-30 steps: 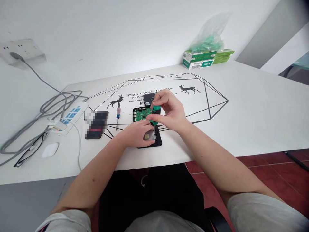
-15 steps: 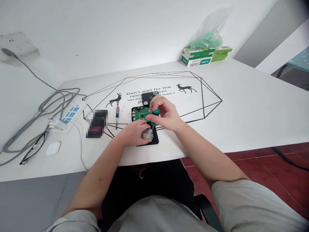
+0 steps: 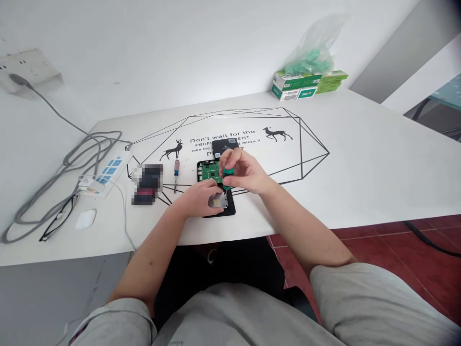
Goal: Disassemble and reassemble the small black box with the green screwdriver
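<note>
My right hand point(image 3: 247, 172) is closed around the green handle of a screwdriver point(image 3: 228, 172), held upright with its shaft pointing down. The tip meets the edge of a silvery metal plate point(image 3: 218, 201), though the exact contact point is too small to make out. Thumb and fingers of my left hand point(image 3: 199, 199) grip that plate from the left. Under both hands lies an opened black device case point(image 3: 231, 209) with a green circuit board point(image 3: 210, 169) in its upper part. Just beyond the board rests a black square cover point(image 3: 220, 147).
A second screwdriver point(image 3: 176, 174) and a pixelated dark item point(image 3: 148, 184) lie left of the case. Farther left are a power strip point(image 3: 112, 172), coiled cable, glasses point(image 3: 59, 218) and a white rounded case point(image 3: 85, 218). Green-and-white boxes point(image 3: 297, 86) stand at the back.
My right hand and the screwdriver have shifted slightly left, and more of the black cover shows. My left hand keeps its place at the metal plate. The camera view has moved a little.
</note>
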A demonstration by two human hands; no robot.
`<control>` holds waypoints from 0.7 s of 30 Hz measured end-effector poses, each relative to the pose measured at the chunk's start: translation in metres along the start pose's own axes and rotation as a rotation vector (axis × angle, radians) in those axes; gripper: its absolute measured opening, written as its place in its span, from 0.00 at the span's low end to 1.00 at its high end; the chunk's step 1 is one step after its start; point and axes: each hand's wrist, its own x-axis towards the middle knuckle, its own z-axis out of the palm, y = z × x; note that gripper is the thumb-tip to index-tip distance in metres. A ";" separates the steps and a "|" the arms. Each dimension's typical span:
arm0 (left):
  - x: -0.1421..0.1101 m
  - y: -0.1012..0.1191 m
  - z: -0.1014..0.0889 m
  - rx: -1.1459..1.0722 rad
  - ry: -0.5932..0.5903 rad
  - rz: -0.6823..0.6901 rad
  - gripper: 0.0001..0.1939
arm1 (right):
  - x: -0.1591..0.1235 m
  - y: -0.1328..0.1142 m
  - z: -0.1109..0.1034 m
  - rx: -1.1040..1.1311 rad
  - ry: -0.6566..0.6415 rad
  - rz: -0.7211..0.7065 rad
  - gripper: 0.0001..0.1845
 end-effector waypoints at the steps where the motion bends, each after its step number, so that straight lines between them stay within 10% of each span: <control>1: 0.000 -0.001 0.000 -0.005 0.007 0.007 0.18 | -0.001 -0.002 0.000 0.039 -0.017 0.030 0.14; 13: 0.003 -0.001 0.007 0.008 0.046 0.018 0.15 | -0.004 -0.003 -0.001 0.141 -0.148 0.148 0.17; 18: 0.000 0.002 0.004 -0.157 0.082 0.009 0.14 | -0.004 0.006 -0.023 -0.120 0.379 0.191 0.25; 21: -0.002 -0.004 0.003 -0.437 0.206 -0.031 0.15 | -0.005 0.006 -0.045 -0.660 0.537 0.464 0.24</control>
